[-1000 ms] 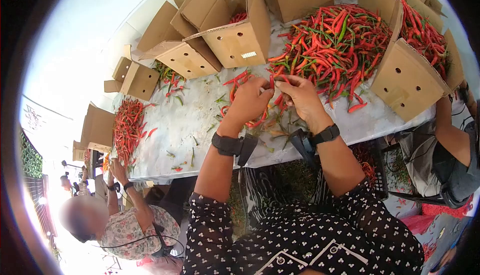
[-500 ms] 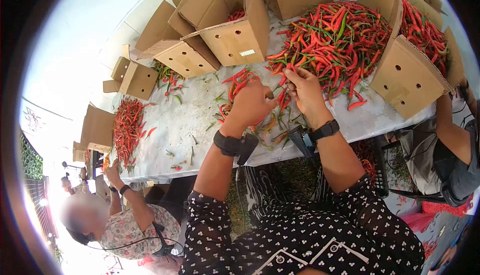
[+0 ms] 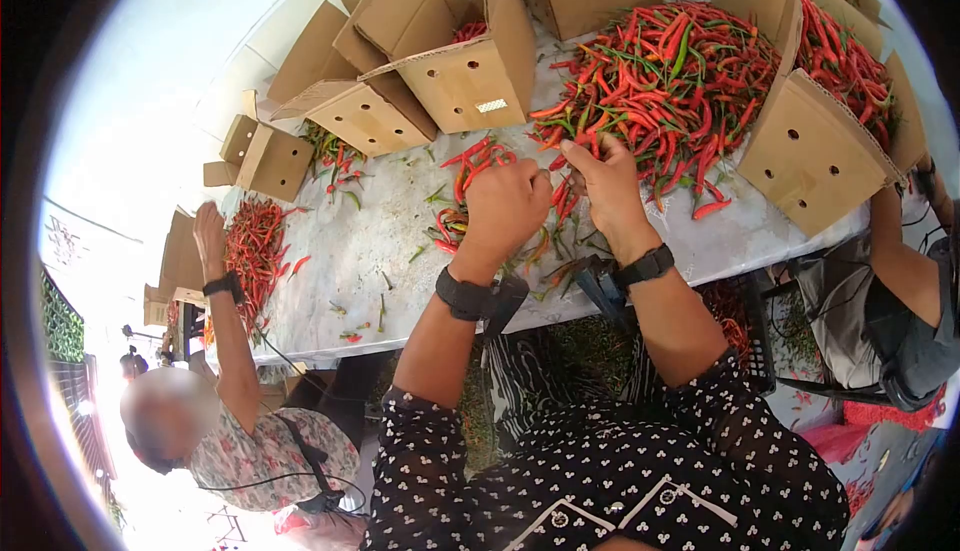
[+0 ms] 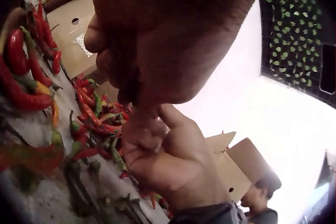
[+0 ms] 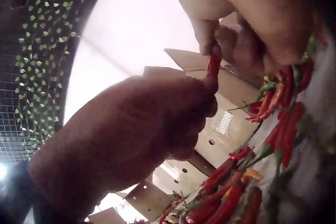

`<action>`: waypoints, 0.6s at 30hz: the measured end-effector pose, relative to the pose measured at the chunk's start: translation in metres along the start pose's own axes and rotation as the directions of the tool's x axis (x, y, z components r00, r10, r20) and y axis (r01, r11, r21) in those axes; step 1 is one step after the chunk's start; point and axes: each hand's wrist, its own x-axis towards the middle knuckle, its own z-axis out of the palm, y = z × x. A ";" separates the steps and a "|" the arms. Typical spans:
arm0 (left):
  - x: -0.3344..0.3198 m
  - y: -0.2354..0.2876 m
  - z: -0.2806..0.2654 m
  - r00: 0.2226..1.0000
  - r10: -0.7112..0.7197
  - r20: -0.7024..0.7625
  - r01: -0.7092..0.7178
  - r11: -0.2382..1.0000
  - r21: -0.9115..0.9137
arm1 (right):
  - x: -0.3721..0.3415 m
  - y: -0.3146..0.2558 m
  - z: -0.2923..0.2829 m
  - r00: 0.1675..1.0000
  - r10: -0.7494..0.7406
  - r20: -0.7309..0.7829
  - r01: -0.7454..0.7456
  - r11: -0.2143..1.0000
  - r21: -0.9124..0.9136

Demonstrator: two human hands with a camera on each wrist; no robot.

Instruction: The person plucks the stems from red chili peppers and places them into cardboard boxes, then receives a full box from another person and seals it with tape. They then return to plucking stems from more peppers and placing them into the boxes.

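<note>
Between my hands is a red chili (image 5: 212,66), seen best in the right wrist view. My right hand (image 3: 612,191) pinches one end of it between thumb and finger. The fingers of my left hand (image 3: 507,209) are curled at its other end, hiding that tip. Both hands are just above the table, in front of a large heap of red and green chilies (image 3: 690,81). Beside and partly behind my left hand lies a small group of red chilies (image 3: 475,156). Loose chilies and green stems (image 3: 565,243) lie below the hands.
Open cardboard boxes (image 3: 470,86) line the table's back edge. A tilted box (image 3: 815,166) full of chilies stands at right. Another chili pile (image 3: 255,251) lies at left, where a person (image 3: 265,451) reaches over. Someone else's arm (image 3: 900,261) is at right.
My hands met at a chili, parted half a second ago as the right hand held a chili by the heap, and are now closer together again. The person at left has raised an arm towards the box.
</note>
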 end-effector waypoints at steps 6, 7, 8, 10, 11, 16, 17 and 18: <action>-0.006 -0.002 -0.029 0.919 -0.062 0.389 0.172 0.951 -0.255 | 0.005 -0.012 -0.011 0.991 -0.069 -0.112 0.086 0.983 0.164; -0.008 -0.001 -0.033 0.817 0.124 0.564 0.197 0.858 -0.474 | 0.009 -0.010 -0.017 0.996 0.015 -0.087 0.014 0.947 0.321; -0.008 -0.003 -0.029 0.815 0.122 0.566 0.199 0.859 -0.471 | 0.012 -0.007 -0.021 0.998 0.041 -0.057 -0.019 0.941 0.339; -0.007 -0.007 -0.018 0.930 0.145 0.337 -0.085 0.979 -0.187 | 0.010 -0.006 -0.020 0.996 0.084 -0.028 -0.067 0.927 0.368; -0.008 -0.008 -0.013 0.931 0.146 0.335 -0.087 0.979 -0.186 | 0.010 -0.007 -0.020 0.993 0.120 -0.001 -0.110 0.913 0.393; -0.006 -0.013 0.015 0.936 0.022 0.351 -0.109 0.967 0.231 | 0.008 -0.010 -0.020 0.966 0.259 0.018 -0.238 0.858 0.455; -0.008 -0.017 0.018 0.936 0.022 0.351 -0.109 0.967 0.231 | 0.007 -0.010 -0.020 0.956 0.292 0.014 -0.265 0.849 0.458; -0.008 -0.018 0.018 0.942 -0.010 0.335 -0.065 0.975 0.213 | 0.007 -0.010 -0.019 0.956 0.292 0.014 -0.265 0.848 0.458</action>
